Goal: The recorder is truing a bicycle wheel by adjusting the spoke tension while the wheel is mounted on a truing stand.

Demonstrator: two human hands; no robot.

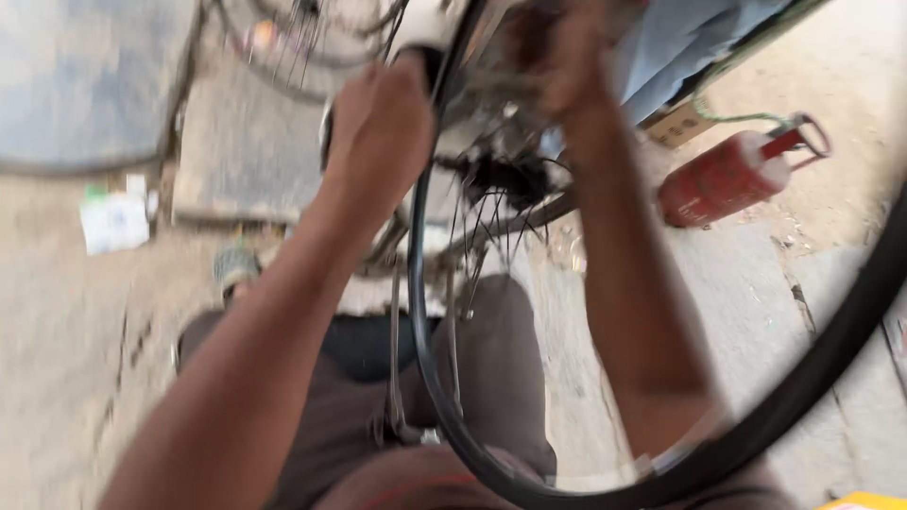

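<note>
Bicycle wheel (661,472) stands upright between the person's forearms, its black tyre curving over the lap. Left hand (378,123) is a closed fist, gripping a dark part just beside the tyre. Right hand (567,57) is raised above the hub and sprocket (505,179); blur hides its grip. Red cylinder (732,175) lies on the ground, well right of the hub.

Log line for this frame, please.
left hand: gripping bicycle wheel at rim | right hand: at hub, grip blurred | red cylinder: lying on ground
</note>
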